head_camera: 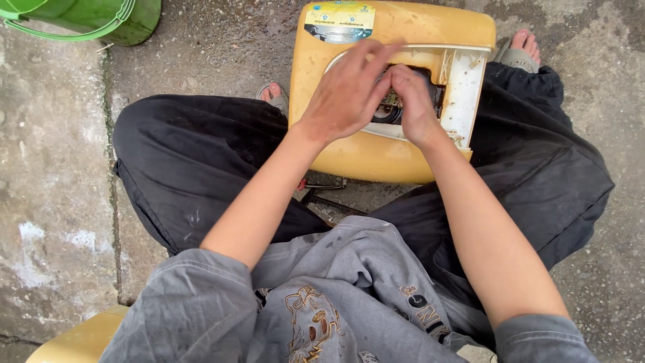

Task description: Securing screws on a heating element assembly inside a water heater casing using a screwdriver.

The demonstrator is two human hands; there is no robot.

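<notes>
Two hands over yellow casing [376, 151]; left hand [349, 94] spread, right hand [413, 101] curled inside opening, grip unclear

- The grey, stained concrete floor [54, 202] is carrying everything here.
- A yellow plastic housing [376, 151] is sitting on it between the person's sandalled feet.
- A green bucket [101, 20] is standing at the top left.
</notes>
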